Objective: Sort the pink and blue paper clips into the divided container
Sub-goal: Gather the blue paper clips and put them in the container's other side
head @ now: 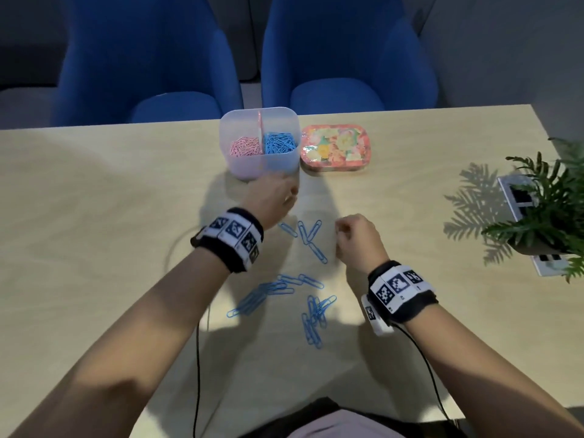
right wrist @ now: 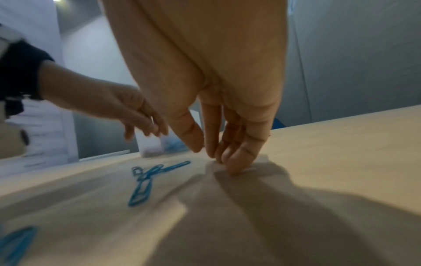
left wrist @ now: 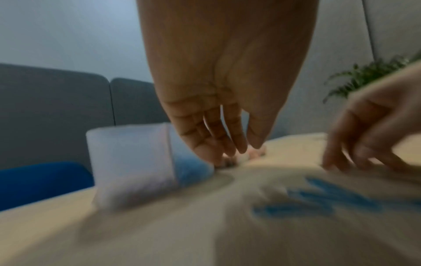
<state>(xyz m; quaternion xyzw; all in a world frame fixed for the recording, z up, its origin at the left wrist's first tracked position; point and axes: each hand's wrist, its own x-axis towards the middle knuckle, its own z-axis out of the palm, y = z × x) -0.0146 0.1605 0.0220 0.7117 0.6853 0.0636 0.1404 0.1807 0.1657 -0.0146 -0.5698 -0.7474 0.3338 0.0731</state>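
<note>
Neither the left hand nor the right hand visibly grips anything (fingers loosely extended), so picking loose blue wire paper clips at frame centre for the translucent divided plastic container seems next.

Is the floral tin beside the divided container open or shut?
Shut. The floral tin lies flat on the table with its patterned lid covering the whole top; no gap or contents show.

My left hand reaches forward, fingers straight, together, pointing down; my right hand hangs nearer me, fingers loosely curled downward; marker bands wrap both wrists.
</note>
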